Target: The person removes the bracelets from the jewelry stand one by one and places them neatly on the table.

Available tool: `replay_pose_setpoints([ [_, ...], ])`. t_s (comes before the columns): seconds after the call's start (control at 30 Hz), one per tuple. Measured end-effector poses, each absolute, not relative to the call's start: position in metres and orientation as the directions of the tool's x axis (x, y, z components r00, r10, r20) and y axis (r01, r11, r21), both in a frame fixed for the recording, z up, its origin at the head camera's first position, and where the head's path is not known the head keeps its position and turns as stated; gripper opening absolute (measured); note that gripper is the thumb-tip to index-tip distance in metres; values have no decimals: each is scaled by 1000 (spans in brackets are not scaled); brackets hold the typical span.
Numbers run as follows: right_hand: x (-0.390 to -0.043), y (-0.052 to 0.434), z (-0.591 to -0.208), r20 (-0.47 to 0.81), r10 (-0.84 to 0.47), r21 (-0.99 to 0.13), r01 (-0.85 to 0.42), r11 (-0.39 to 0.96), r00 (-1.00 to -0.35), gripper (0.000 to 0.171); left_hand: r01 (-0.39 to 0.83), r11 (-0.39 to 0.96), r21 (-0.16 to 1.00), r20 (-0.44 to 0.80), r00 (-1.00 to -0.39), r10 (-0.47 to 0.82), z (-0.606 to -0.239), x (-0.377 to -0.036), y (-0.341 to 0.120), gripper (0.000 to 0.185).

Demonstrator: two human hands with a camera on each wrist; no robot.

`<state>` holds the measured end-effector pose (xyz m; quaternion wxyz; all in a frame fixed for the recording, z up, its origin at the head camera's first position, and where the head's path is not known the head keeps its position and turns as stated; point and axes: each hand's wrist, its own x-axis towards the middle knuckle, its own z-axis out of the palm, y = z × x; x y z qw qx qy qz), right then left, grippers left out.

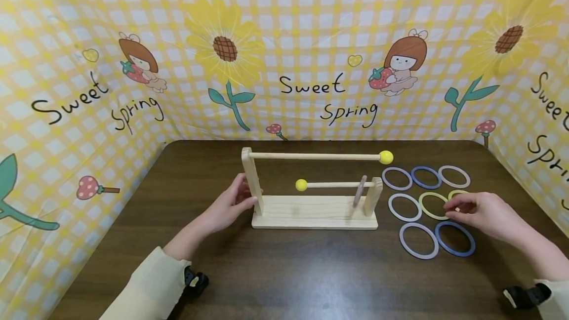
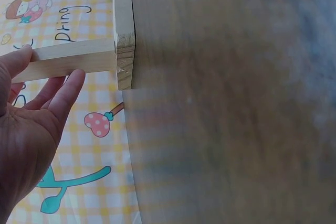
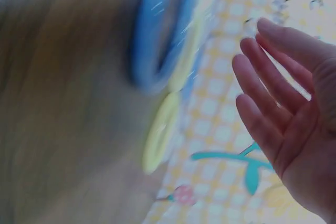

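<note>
A wooden stand has two posts, each with a rod tipped by a yellow ball. My left hand holds its taller left post, thumb on one side and fingers on the other. One pale purple ring hangs on the lower rod, near the short post. Over at the right, my right hand hovers by the rings with loosely bent fingers and nothing in its grasp. Nearest to it are a yellow ring, a smaller yellow ring partly hidden by the hand, and a blue ring.
Several more rings lie flat right of the stand, among them a pale purple ring and another blue ring. The brown table meets a yellow checked cloth at the back and sides.
</note>
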<state>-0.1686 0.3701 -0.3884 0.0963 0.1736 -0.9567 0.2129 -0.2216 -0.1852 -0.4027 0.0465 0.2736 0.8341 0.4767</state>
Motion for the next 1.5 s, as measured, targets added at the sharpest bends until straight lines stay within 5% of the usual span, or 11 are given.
replay_pose_setpoints([
  [0.43, -156, 307, -359, 402, -178, -564, -397, 724, -898, 12, 413, 378, 828, 189, -842, 506, -403, -222, -185, 44],
  [0.8, -155, 264, -359, 548, -131, -602, -499, 623, -826, 20, 418, 395, 818, 188, -844, 503, -404, -223, -185, 45],
  [1.5, -165, 212, -376, 557, -120, -673, -531, 514, -822, 24, 404, 398, 823, 174, -848, 500, -403, -223, -185, 45],
])
